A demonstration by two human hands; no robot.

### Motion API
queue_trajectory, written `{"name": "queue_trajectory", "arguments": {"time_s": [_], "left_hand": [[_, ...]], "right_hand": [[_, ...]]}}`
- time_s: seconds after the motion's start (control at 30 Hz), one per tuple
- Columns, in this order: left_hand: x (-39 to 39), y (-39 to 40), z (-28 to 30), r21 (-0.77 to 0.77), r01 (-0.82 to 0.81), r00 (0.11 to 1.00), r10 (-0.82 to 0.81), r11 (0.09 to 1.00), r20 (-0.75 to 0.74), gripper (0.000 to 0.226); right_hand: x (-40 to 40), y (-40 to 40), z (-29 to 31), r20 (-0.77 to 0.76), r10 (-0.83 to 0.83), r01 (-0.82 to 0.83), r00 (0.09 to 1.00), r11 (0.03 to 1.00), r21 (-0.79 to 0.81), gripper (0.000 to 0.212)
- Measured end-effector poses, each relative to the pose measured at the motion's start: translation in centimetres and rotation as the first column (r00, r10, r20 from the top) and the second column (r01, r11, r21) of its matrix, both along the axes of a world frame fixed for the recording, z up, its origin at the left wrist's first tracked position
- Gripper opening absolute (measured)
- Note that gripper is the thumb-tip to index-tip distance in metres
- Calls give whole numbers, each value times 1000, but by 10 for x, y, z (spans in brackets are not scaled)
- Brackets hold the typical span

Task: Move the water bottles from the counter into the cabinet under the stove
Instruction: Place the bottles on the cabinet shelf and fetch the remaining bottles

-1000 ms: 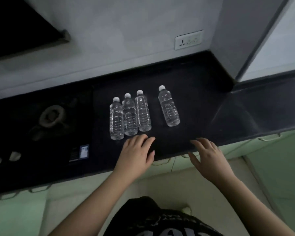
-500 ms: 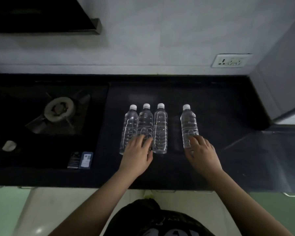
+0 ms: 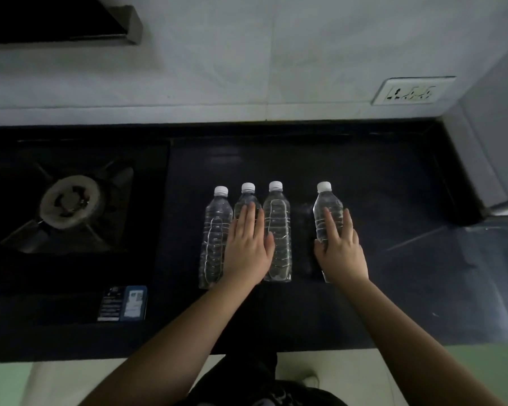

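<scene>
On the black counter (image 3: 364, 177), right of the stove burner (image 3: 71, 200), four water bottles (image 3: 277, 230) lie capped ends toward the wall. My left hand (image 3: 248, 247) rests flat, fingers straight, on the second; my right hand (image 3: 342, 250) likewise covers the separate fourth, probably steadying each before gripping. Pale wall and socket (image 3: 412, 90) behind.

Bottles (image 3: 277, 230) on counter (image 3: 393, 273), right of stove (image 3: 71, 206)
</scene>
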State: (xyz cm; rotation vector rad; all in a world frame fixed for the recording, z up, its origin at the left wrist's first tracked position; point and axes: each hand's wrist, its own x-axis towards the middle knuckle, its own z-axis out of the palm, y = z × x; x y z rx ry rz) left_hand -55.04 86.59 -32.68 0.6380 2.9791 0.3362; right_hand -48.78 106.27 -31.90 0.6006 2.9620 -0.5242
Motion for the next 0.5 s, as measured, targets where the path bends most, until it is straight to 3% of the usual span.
{"name": "queue_trajectory", "arguments": {"time_s": [0.23, 0.5], "left_hand": [[15, -8, -1, -3, -18, 1000, 18, 1000, 24, 64], [77, -8, 4, 1, -123, 990, 123, 992, 65, 60]], "right_hand": [[7, 6, -2, -1, 4, -4, 1000, 1000, -29, 71], [65, 9, -1, 22, 154, -153, 988, 988, -17, 73]]}}
